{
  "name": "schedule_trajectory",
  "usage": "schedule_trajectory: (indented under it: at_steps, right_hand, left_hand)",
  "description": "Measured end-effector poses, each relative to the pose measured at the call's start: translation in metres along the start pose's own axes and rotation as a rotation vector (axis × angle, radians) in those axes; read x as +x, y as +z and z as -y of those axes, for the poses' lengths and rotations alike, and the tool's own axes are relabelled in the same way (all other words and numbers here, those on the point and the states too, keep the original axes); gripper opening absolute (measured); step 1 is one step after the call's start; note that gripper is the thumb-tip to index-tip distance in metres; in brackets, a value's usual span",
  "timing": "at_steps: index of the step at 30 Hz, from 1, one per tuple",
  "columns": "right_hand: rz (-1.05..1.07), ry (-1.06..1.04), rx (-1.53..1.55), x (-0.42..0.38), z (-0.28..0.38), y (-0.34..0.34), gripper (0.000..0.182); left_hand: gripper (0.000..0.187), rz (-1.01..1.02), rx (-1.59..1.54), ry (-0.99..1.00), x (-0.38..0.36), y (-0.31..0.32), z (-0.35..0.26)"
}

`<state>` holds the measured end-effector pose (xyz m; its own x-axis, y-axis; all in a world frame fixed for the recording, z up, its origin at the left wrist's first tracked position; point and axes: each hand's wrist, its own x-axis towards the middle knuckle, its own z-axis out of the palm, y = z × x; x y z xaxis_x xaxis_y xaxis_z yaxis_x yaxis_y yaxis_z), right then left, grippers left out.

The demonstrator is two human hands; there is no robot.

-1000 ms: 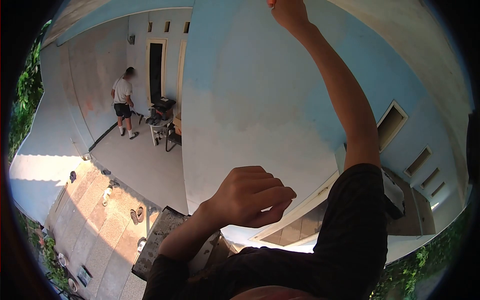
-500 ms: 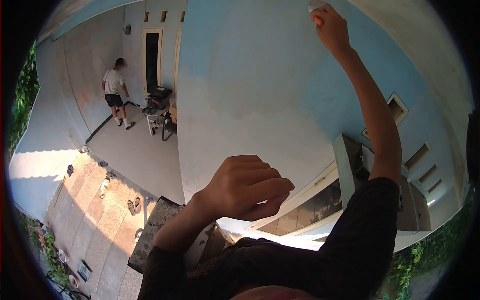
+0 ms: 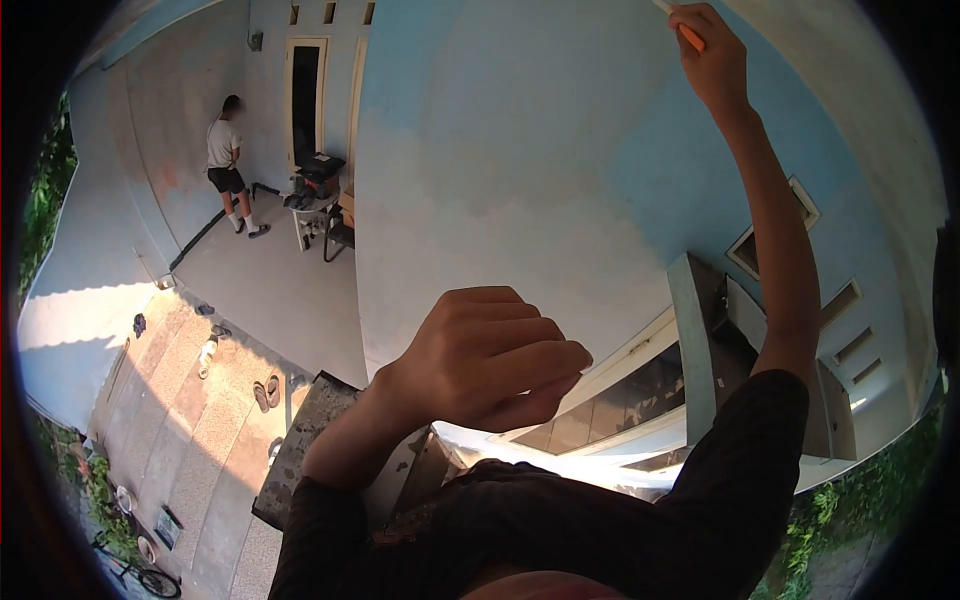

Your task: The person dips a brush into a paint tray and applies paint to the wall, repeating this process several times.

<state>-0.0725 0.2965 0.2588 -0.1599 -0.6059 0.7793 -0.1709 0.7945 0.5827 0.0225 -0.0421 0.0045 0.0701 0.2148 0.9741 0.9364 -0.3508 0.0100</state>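
My right hand [image 3: 712, 62] is raised high at the upper right, its fingers closed round the orange handle of a putty knife [image 3: 691, 38]. The knife's pale blade runs up to the top edge of the view, so little of it shows. Behind it is a light-blue wall [image 3: 520, 170] with a broad greyish-white patch over its middle and lower part. My left hand [image 3: 490, 360] is closed in front of my chest, back of the hand toward me. Its curled fingers hide whatever they may hold; a small white spot shows near the fingertips.
A person [image 3: 225, 165] in a white shirt stands far off at the left, by another wall. Near them is a table [image 3: 312, 212] with things piled on it. Below lie sandals [image 3: 266, 394] on paving. A dark-spotted slab [image 3: 300, 450] is beside my left arm; small window openings [image 3: 840, 303] are at right.
My right hand has moved right with the putty knife, whose blade now shows less. My left hand has shifted slightly upward. The far person has straightened up.
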Motion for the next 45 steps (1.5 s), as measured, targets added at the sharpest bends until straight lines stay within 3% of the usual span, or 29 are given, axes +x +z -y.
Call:
schedule_trajectory:
  at_steps: [3, 5, 6, 8, 10, 11, 13, 15, 18, 19, 20, 23, 24, 25, 28, 29, 32, 33, 35, 37, 40, 43, 44, 45]
  right_hand:
    - [-0.077, -0.088, -0.101, -0.008, -0.015, 0.007, 0.010]
    - [0.252, -0.020, -0.180, -0.055, 0.002, 0.029, 0.018]
    - [0.370, -0.026, -0.043, -0.083, 0.022, 0.037, 0.026]
    - [0.510, -0.130, 0.083, -0.126, 0.081, 0.042, 0.021]
    - [0.890, -0.065, 0.264, -0.142, 0.130, 0.035, 0.012]
    - [0.885, -0.070, 0.264, -0.135, 0.138, 0.041, 0.012]
    - [0.847, 0.124, 0.467, -0.117, 0.146, 0.049, 0.010]
    - [0.604, 0.049, 0.398, -0.068, 0.124, 0.060, 0.010]
    - [0.068, -0.112, 0.275, 0.017, 0.075, 0.076, 0.017]
    - [0.022, -0.069, 0.194, 0.041, 0.059, 0.081, 0.015]
    - [-0.032, -0.059, 0.360, 0.074, 0.058, 0.075, 0.006]
    - [-0.055, -0.093, 0.191, 0.109, 0.041, 0.099, 0.007]
    - [0.077, -0.061, 0.090, 0.105, 0.042, 0.114, 0.008]
    - [0.208, -0.029, -0.011, 0.097, 0.046, 0.130, 0.009]
    - [0.325, -0.209, -0.018, 0.018, 0.103, 0.166, 0.013]
    - [0.313, -0.285, 0.015, -0.013, 0.125, 0.177, 0.012]
    - [0.748, -0.212, 0.269, -0.066, 0.205, 0.161, 0.010]
    - [0.746, -0.216, 0.270, -0.070, 0.215, 0.162, 0.010]
    - [0.925, 0.019, 0.466, -0.070, 0.226, 0.166, 0.012]
    - [0.871, 0.229, 0.627, -0.040, 0.207, 0.173, 0.014]
    - [0.697, 0.363, 0.591, 0.023, 0.152, 0.181, 0.008]
    - [0.345, 0.353, 0.507, 0.088, 0.107, 0.163, 0.002]
    - [0.288, 0.327, 0.499, 0.112, 0.096, 0.148, 0.011]
    - [0.062, 0.214, 0.427, 0.127, 0.082, 0.152, 0.012]
  left_hand:
    - [0.016, -0.014, -0.016, 0.002, 0.001, 0.002, 0.000]
    - [0.015, -0.018, -0.021, 0.001, 0.000, 0.000, 0.000]
    - [0.016, -0.008, -0.018, -0.005, 0.000, -0.001, 0.000]
    - [0.016, -0.002, -0.009, -0.010, 0.000, -0.002, 0.000]
    - [0.016, -0.004, -0.014, -0.007, 0.000, -0.002, 0.001]
    - [0.016, -0.005, -0.007, -0.006, 0.000, -0.003, 0.001]
    - [0.016, 0.004, -0.001, -0.009, 0.000, -0.002, 0.001]
    - [0.016, -0.001, 0.008, -0.011, 0.000, 0.000, 0.002]
    - [0.015, -0.010, 0.020, -0.015, -0.002, 0.001, 0.003]
    - [0.015, -0.013, 0.021, -0.014, -0.002, 0.001, 0.003]
    - [0.015, -0.011, 0.025, -0.015, -0.002, 0.000, 0.004]
    - [0.015, -0.007, 0.013, -0.023, -0.002, 0.000, 0.008]
    - [0.015, 0.013, 0.017, -0.037, -0.002, -0.001, 0.009]
    - [0.015, 0.033, 0.020, -0.049, -0.003, -0.001, 0.009]
    - [0.015, 0.004, 0.028, -0.036, -0.003, 0.000, 0.009]
    - [0.015, 0.002, 0.031, -0.035, -0.003, 0.000, 0.008]
    - [0.015, 0.008, 0.027, -0.041, -0.004, 0.000, 0.006]
    - [0.015, 0.008, 0.025, -0.032, -0.004, 0.000, 0.006]
    - [0.016, 0.003, 0.032, -0.023, -0.004, 0.000, 0.008]
    - [0.017, 0.009, 0.021, -0.016, -0.004, 0.001, 0.009]
    - [0.016, 0.013, 0.042, -0.019, -0.004, 0.000, 0.007]
    - [0.016, 0.004, 0.033, -0.019, -0.004, -0.002, 0.007]
    - [0.016, 0.003, 0.033, -0.022, -0.004, -0.002, 0.007]
    - [0.016, -0.001, 0.030, -0.020, -0.005, -0.001, 0.008]
